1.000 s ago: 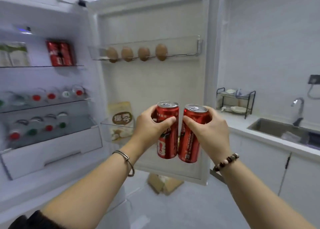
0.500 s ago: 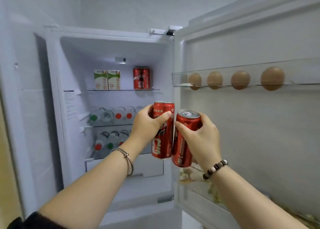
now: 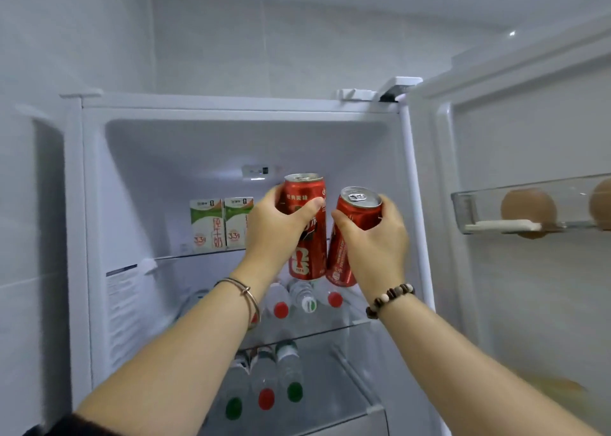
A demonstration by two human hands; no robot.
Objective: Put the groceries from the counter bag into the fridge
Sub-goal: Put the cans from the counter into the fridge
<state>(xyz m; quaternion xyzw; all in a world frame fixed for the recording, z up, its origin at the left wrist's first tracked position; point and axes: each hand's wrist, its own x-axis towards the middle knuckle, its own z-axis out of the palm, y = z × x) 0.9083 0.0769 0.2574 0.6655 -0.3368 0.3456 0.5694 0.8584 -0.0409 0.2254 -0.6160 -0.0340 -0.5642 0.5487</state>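
Note:
I hold two tall red drink cans in front of the open fridge [image 3: 238,105], level with its top shelf [image 3: 198,254]. My left hand [image 3: 274,234] grips the left can [image 3: 305,224], which stands upright. My right hand [image 3: 373,240] grips the right can [image 3: 350,237], tilted with its top leaning right. The cans sit side by side, nearly touching at their lower ends. My hands hide whatever stands on the right part of the top shelf.
Two green-and-white milk cartons [image 3: 221,222] stand on the top shelf's left side. Water bottles [image 3: 304,298] with red and green caps lie on the two shelves below. The open door [image 3: 529,303] at right holds eggs [image 3: 527,209] in a clear rack.
Both hands have lifted the cans up to the top shelf's height, and the view has swung left and up from the door onto the fridge interior.

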